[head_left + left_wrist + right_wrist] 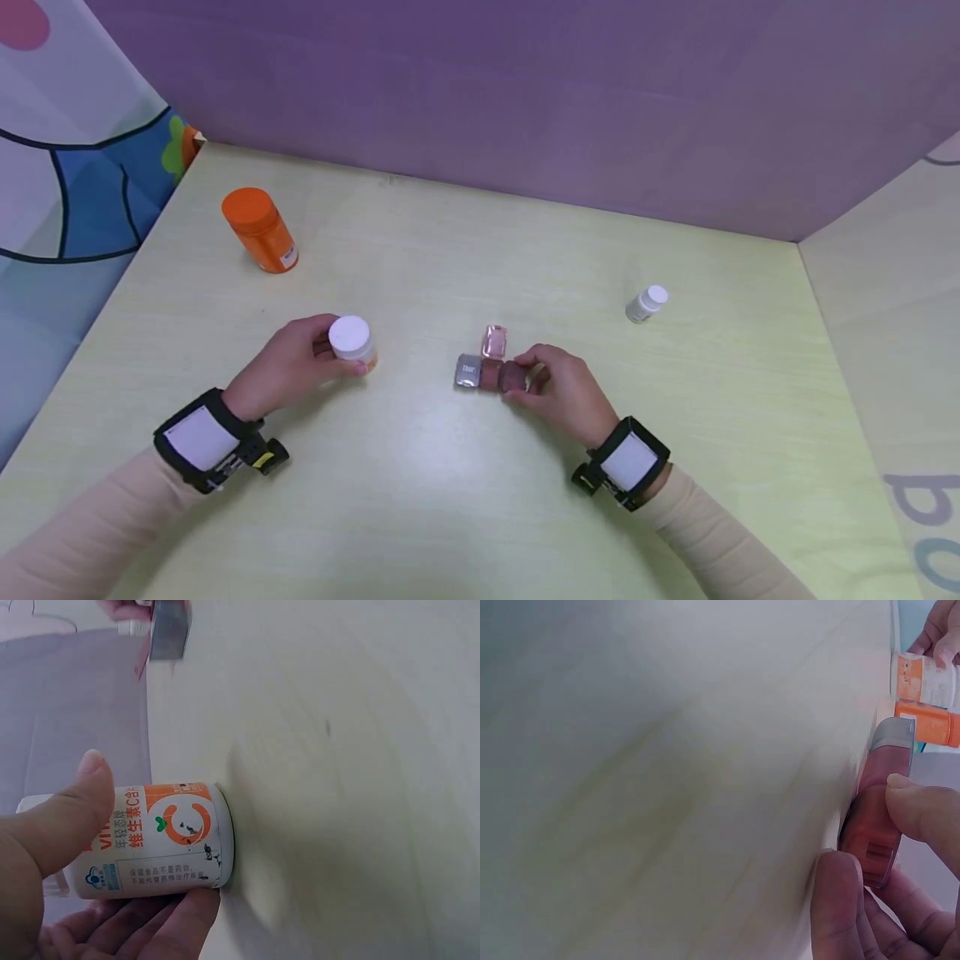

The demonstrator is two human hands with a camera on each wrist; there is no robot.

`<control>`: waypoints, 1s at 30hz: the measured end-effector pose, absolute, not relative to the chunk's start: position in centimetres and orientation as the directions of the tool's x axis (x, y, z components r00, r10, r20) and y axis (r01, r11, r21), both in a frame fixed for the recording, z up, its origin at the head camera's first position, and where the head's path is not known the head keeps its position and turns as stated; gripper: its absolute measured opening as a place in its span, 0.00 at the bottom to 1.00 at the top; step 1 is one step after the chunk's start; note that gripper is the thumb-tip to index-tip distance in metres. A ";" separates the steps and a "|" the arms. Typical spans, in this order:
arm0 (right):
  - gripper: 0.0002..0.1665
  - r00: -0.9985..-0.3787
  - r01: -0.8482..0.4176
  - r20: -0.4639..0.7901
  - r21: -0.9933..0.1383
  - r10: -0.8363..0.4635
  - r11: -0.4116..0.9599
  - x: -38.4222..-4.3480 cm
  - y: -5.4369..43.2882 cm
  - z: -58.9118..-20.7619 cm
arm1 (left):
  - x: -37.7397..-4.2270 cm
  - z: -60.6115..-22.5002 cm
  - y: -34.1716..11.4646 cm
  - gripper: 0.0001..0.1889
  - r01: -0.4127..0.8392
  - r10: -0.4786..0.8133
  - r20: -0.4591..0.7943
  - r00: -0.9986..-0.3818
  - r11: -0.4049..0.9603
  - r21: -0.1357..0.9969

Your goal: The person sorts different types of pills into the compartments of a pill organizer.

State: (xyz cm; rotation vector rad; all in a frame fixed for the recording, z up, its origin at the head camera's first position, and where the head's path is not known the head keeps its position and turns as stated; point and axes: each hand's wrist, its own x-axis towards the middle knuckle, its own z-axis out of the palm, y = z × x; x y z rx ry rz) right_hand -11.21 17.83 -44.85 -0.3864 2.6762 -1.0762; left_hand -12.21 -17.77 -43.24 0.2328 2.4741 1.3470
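Observation:
My left hand (296, 358) grips a white bottle (165, 840) with an orange "C" label, standing upright on the table (420, 467). Its white cap (350, 334) faces up, the thumb lying across one side. To the right, my right hand (566, 392) pinches a small dark red block (513, 377) between thumb and fingers, low at the tabletop. That block (874, 832) lines up with a reddish-brown square (490, 375) and a silver square (468, 371), which appear to touch. Just behind the row lies a clear pink square (494, 341).
An orange bottle (262, 232) with an orange lid stands at the back left. Toward the back right is a little white bottle (647, 304). A purple panel (525, 100) rises along the table's far edge, and a pale panel (892, 350) borders the right side.

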 end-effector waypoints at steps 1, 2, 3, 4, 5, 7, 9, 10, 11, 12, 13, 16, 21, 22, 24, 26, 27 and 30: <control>0.22 -0.939 -0.155 -0.115 -0.702 -0.325 0.695 -11.2 17.8 -44.9 | -12.0 -43.3 -17.4 0.25 0.006 0.303 -0.185 -0.935 0.534 0.846; 0.22 -0.939 -0.154 -0.117 -0.701 -0.325 0.696 -11.2 17.8 -44.9 | -11.7 -43.3 -17.0 0.24 0.020 0.316 -0.174 -0.933 0.527 0.850; 0.22 -0.938 -0.151 -0.120 -0.701 -0.324 0.697 -11.2 17.8 -44.9 | -11.5 -43.3 -16.6 0.23 0.036 0.330 -0.161 -0.930 0.518 0.855; 0.22 -0.938 -0.149 -0.122 -0.700 -0.324 0.698 -11.2 17.8 -44.8 | -11.3 -43.4 -16.2 0.22 0.045 0.341 -0.155 -0.927 0.511 0.858; 0.22 -0.938 -0.147 -0.125 -0.700 -0.322 0.699 -11.2 17.8 -44.8 | -11.0 -43.5 -15.8 0.22 0.054 0.351 -0.149 -0.925 0.506 0.861; 0.22 -0.938 -0.143 -0.130 -0.699 -0.321 0.701 -11.2 17.8 -44.7 | -10.6 -43.6 -15.2 0.22 0.068 0.372 -0.142 -0.917 0.497 0.865; 0.22 -0.938 -0.141 -0.132 -0.698 -0.320 0.702 -11.2 17.7 -44.7 | -10.3 -43.8 -14.6 0.21 0.074 0.390 -0.140 -0.910 0.485 0.872; 0.22 -0.938 -0.142 -0.133 -0.697 -0.321 0.703 -11.2 17.7 -44.7 | -10.1 -43.9 -14.3 0.22 0.077 0.398 -0.139 -0.907 0.479 0.874; 0.21 -0.938 -0.143 -0.132 -0.696 -0.321 0.704 -11.2 17.7 -44.7 | -9.9 -44.0 -14.0 0.22 0.074 0.405 -0.141 -0.904 0.472 0.879; 0.21 -0.938 -0.143 -0.132 -0.694 -0.320 0.705 -11.2 17.8 -44.7 | -9.8 -44.1 -13.8 0.22 0.067 0.410 -0.147 -0.900 0.464 0.883; 0.21 -0.938 -0.144 -0.131 -0.693 -0.320 0.706 -11.2 17.8 -44.7 | -9.6 -44.2 -13.5 0.22 0.061 0.412 -0.152 -0.898 0.459 0.886; 0.21 -0.939 -0.150 -0.124 -0.693 -0.321 0.705 -11.2 17.8 -44.7 | -8.9 -44.3 -12.9 0.22 0.051 0.426 -0.165 -0.889 0.450 0.891; 0.21 -0.939 -0.159 -0.113 -0.692 -0.324 0.704 -11.2 17.8 -44.8 | -7.6 -44.5 -11.3 0.23 0.051 0.474 -0.183 -0.861 0.438 0.897; 0.21 -0.940 -0.158 -0.113 -0.692 -0.322 0.705 -11.2 17.8 -44.8 | -7.3 -44.6 -10.9 0.23 0.052 0.488 -0.182 -0.854 0.427 0.903; 0.21 -0.941 -0.156 -0.113 -0.691 -0.318 0.706 -11.1 17.8 -44.7 | -6.8 -44.7 -10.1 0.24 0.045 0.514 -0.185 -0.838 0.402 0.915; 0.21 -0.942 -0.159 -0.109 -0.689 -0.318 0.707 -11.1 17.8 -44.7 | -6.4 -44.9 -9.4 0.25 0.037 0.540 -0.187 -0.821 0.377 0.925; 0.21 -0.942 -0.162 -0.105 -0.689 -0.319 0.706 -11.1 17.8 -44.7 | -6.2 -44.9 -9.0 0.25 0.031 0.551 -0.188 -0.813 0.365 0.931; 0.22 -0.941 -0.169 -0.097 -0.693 -0.323 0.701 -11.1 17.8 -44.8 | -5.9 -45.2 -8.1 0.26 0.017 0.574 -0.194 -0.795 0.341 0.940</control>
